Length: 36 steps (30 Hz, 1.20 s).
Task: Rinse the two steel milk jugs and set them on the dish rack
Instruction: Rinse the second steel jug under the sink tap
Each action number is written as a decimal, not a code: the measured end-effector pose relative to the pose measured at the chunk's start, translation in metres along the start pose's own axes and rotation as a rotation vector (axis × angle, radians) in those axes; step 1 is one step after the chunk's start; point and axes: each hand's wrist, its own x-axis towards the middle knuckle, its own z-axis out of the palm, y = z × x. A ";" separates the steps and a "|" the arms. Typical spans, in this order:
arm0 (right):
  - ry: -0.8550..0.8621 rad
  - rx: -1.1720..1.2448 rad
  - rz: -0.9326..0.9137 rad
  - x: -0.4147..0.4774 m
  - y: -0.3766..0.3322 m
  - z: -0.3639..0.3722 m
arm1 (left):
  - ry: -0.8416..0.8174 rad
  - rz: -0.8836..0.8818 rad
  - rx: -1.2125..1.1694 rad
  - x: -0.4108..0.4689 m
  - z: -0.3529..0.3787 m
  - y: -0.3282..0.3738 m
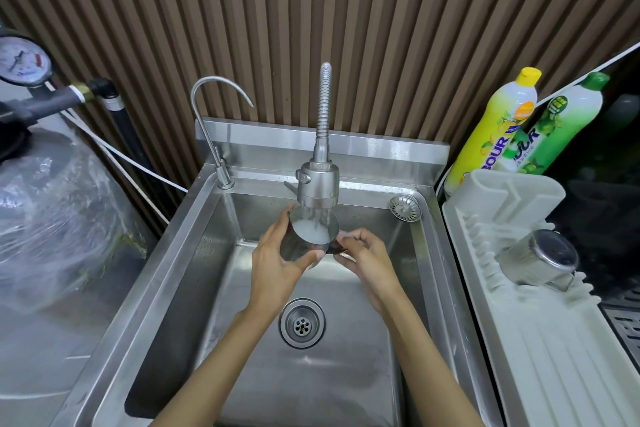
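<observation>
A steel milk jug (311, 236) is held over the sink (180, 253) right under the spray faucet head (318, 189). Water runs into it and the inside looks milky white. My left hand (277, 260) wraps around the jug's body from the left. My right hand (367, 260) grips its handle on the right. A second steel milk jug (538, 260) lies tilted on its side on the white dish rack (519, 340) to the right of the sink.
A thin gooseneck tap (214, 114) stands at the sink's back left. A loose strainer (404, 207) rests on the back right rim. The drain (302, 322) sits mid-basin. Yellow (491, 135) and green (554, 128) detergent bottles stand behind the rack. A plastic-wrapped tank (52, 225) is on the left.
</observation>
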 end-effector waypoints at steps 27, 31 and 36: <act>0.029 -0.222 0.002 -0.004 0.004 -0.009 | 0.041 -0.164 0.045 -0.019 0.007 -0.017; 0.035 -0.234 -0.013 -0.003 0.005 -0.010 | 0.025 -0.171 -0.011 -0.018 0.008 -0.019; 0.021 -0.260 -0.067 -0.001 0.002 -0.012 | -0.053 -0.208 -0.119 -0.014 0.010 -0.027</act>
